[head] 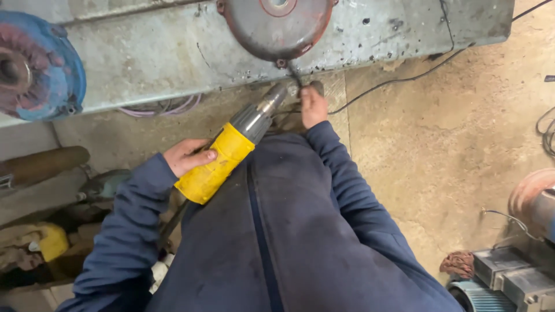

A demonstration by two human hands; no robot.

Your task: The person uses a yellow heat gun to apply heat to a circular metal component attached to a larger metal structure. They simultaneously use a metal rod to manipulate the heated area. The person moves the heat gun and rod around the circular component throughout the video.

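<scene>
Left hand (pixel 186 156) gripping yellow drill (pixel 231 153), right hand (pixel 313 106) extended

Power drill (pixel 231 153) in left hand (pixel 186 156), right hand (pixel 313 107) at its tip, round cover (pixel 277 29) on beam (pixel 173 58) above

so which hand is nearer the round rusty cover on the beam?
Right. The right hand is up at the drill's tip, just below the round rusty cover. The left hand grips the yellow drill farther back.

floor: dusty concrete floor (pixel 462 150) | cable: black cable (pixel 399 78) trailing | left: cluttered scrap pile (pixel 40 242)
</scene>
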